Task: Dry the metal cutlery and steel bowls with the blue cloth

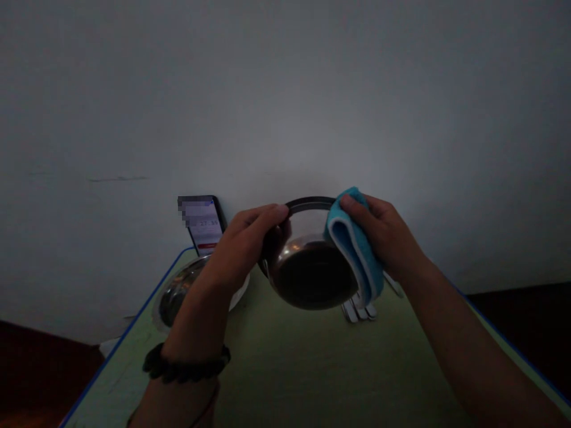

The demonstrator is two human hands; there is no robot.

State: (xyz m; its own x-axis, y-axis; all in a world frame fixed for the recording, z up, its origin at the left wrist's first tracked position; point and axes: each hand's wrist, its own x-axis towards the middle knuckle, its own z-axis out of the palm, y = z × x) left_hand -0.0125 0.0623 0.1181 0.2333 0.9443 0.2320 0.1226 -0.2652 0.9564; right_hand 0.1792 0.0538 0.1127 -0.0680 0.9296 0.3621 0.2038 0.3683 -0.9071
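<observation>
Two hands and their forearms reach in from the lower edge, which cuts both arms off. One bracelet [185, 365] of dark, rounded beads circles the left wrist; a thin cord below it is hard to make out. Under the arms spreads one pale green table [303, 362] with a blue edging, its near end out of view.

One metal pan [307, 255] is held up above the table, between the hands, tilted so that its round, dark base faces the camera. Its side is smooth and shiny, its rim dark; the inside is hidden. The left hand [250, 238] grips the rim at the left, thumb on top, its other fingers mostly out of sight behind. The right hand [383, 229] pinches one folded blue cloth [359, 249], fuzzy with a pale border, against the pan's right side.

Below the cloth lie at least three cutlery handles [358, 310], slim and metallic; pan and cloth cover the rest, so a full count cannot be told. Left, partly behind the left forearm, sits one polished, rounded metal bowl [181, 291], with a whitish rim [241, 293] showing beside it. Beyond, one phone [205, 223] leans on the plain grey wall [289, 101], part of its screen pixelated.
</observation>
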